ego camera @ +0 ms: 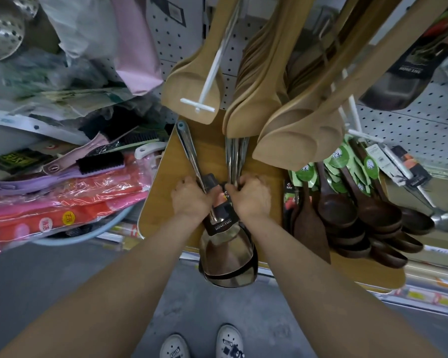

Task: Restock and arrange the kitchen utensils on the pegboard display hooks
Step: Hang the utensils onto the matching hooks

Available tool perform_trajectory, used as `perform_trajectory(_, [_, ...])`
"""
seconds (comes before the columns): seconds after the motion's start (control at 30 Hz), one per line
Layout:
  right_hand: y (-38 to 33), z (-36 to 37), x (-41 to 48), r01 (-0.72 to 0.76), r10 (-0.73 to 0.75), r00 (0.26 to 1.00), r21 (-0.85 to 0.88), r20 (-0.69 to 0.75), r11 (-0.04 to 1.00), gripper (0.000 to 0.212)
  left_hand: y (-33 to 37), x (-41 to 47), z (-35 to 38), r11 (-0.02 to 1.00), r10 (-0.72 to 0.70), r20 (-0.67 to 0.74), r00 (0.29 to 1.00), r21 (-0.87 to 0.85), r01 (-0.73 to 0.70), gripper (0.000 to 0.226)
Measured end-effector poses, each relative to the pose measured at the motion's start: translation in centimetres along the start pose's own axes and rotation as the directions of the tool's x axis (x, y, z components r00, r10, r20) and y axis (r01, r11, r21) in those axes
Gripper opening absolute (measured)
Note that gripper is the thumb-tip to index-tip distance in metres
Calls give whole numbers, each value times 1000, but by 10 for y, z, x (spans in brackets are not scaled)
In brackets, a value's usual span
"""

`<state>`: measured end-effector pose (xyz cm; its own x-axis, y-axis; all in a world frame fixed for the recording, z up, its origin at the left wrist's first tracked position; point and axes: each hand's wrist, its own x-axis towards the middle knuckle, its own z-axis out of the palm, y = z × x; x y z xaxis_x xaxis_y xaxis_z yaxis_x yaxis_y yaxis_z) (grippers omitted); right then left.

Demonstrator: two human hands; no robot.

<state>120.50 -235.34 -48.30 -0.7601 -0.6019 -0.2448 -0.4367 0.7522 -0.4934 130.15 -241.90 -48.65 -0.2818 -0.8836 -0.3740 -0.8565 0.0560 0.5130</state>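
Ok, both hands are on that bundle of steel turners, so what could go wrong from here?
1. The steel turners are stacked several deep, and the left grip and right grip hold only the thin handles. The broad blades could slide apart and drop toward the shoes.
2. Pale wooden spatulas hang low just above both grips. Lifting the bundle could bump them, and might unhook one.

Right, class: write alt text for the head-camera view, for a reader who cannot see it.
A person's left hand and right hand grip the handles of steel spatulas in front of a wooden board. Pale wooden spatulas hang above; dark wooden spoons hang to the right.
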Motion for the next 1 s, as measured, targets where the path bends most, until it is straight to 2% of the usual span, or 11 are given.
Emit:
perform_trajectory(0.1, [0, -3, 0, -4, 4, 1000, 12, 15, 1000, 28, 2, 0, -7, 964, -92, 81, 992, -243, 109, 37])
perform_trajectory(0.2, [1, -11, 0, -29, 26, 999, 65, 47, 997, 28, -3, -3, -14, 875, -95, 156, 983, -459, 157, 19])
perform_trajectory(0.33, [-5, -16, -5, -27, 20, 998, 122, 56, 992, 22, -12, -11, -19, 852, -41, 209, 977, -503, 144, 9])
perform_trajectory(0.5, [-17, -14, -20, -32, 8, 991, 185, 130, 982, 16, -30, -24, -21, 812, -64, 253, 965, -548, 198, 13])
perform_trajectory(0.63, [-20, -8, -34, -58, 10, 982, 245, 190, 968, 24, -46, -31, -25, 745, -103, 270, 957, -616, 254, 11])
perform_trajectory(0.73, [-20, -11, -46, -72, 15, 981, 291, 194, 954, 23, -58, -37, -26, 714, -112, 244, 963, -655, 249, 6])
perform_trajectory(1.0, [-16, -34, -88, -101, 27, 980, 375, 197, 922, 37, -62, -75, -48, 674, -82, 212, 974, -708, 211, 15])
